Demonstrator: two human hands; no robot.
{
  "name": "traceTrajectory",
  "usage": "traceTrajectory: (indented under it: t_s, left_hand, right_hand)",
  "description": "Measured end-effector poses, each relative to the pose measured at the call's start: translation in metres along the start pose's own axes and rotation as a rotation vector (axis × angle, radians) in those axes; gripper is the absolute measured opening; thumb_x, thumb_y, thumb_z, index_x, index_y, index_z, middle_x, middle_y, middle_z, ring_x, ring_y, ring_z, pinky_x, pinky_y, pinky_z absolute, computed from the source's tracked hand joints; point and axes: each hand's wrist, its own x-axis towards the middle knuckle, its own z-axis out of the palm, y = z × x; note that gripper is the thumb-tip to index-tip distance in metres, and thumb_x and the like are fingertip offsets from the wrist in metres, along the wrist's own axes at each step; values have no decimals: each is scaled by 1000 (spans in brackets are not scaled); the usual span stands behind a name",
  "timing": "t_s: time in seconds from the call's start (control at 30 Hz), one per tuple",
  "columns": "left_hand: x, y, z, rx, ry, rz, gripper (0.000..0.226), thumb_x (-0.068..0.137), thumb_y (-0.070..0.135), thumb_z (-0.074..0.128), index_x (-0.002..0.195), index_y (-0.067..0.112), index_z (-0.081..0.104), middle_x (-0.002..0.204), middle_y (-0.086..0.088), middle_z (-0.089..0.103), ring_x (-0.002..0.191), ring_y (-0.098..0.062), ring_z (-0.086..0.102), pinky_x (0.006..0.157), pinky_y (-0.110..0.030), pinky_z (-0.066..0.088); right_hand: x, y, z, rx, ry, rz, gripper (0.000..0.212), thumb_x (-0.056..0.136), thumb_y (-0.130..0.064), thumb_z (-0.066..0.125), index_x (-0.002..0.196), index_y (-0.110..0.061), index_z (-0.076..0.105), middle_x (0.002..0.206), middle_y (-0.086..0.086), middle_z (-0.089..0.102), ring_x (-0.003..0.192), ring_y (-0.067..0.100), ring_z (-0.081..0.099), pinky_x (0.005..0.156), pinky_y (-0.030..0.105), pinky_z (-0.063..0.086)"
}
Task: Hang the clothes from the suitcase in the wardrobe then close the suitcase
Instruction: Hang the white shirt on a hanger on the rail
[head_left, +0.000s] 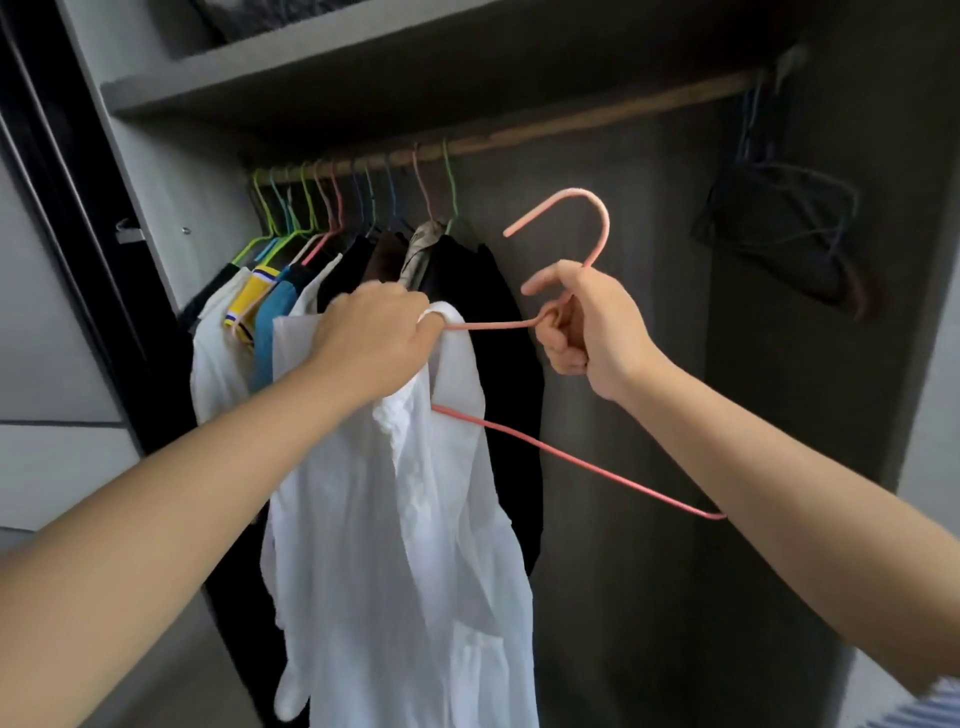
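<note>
My right hand (582, 322) grips the pink hanger (571, 462) at its neck, hook up; my left hand (379, 332) clutches the white shirt (395, 545) at the hanger's left end, before the wardrobe rail (571, 122) and hung clothes (467, 291).

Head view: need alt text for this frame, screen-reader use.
In front of an open wardrobe, the right hand grips the neck of a pink hanger while the left hand holds a white shirt at its collar, one hanger arm inside. Behind, clothes hang on the rail at left.
</note>
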Motion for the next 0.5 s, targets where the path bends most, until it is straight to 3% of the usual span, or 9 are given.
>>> traceTrajectory:
  t_s: [0.07, 0.17, 0.3, 0.5]
  left_hand:
    - [2, 8, 4, -64, -68, -83, 39, 97, 27, 28, 77, 4, 52, 89, -16, 59, 94, -35, 53, 69, -33, 34]
    - [2, 25, 4, -102, -146, -132, 41, 96, 27, 28, 59, 11, 37, 64, -2, 41, 79, -30, 46, 61, -28, 29]
    - [10, 41, 6, -198, -246, -158, 36, 95, 25, 27, 66, 9, 42, 71, -6, 42, 77, -27, 41, 63, -28, 29]
    - [8, 41, 0, -251, -199, -113, 36, 96, 22, 28, 62, 12, 36, 69, -3, 42, 78, -24, 40, 65, -30, 27]
  right_hand:
    - [-3, 0, -6, -31, 12, -6, 40, 100, -30, 23, 80, -11, 51, 39, 3, 34, 30, 10, 20, 42, 19, 12]
    - [-4, 3, -12, -107, 18, -24, 44, 101, -34, 20, 81, -10, 51, 36, 1, 36, 28, 9, 22, 38, 14, 17]
    - [-5, 11, -4, -111, 50, -50, 44, 101, -34, 21, 81, -8, 50, 33, -1, 38, 26, 8, 25, 35, 11, 20]
    - [-8, 11, -10, -14, 158, -50, 41, 101, -28, 23, 80, -8, 51, 38, 3, 48, 27, 12, 32, 35, 16, 25]
